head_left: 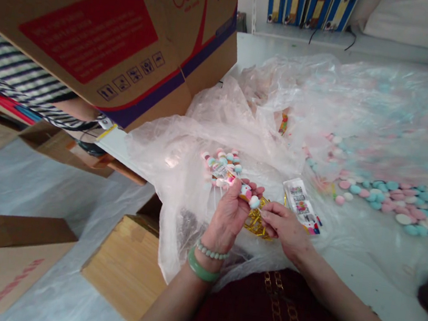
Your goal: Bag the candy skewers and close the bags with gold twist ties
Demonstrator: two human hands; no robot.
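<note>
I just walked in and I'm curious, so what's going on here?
A person's left hand holds a bunch of sticks tipped with pink and blue-green balls. The right hand has its fingertips near the bunch, just above some gold tinsel. A printed packet lies nearby on crumpled clear plastic. Many pink and blue-green discs lie to the right, and a large cardboard box fills the upper left.
</note>
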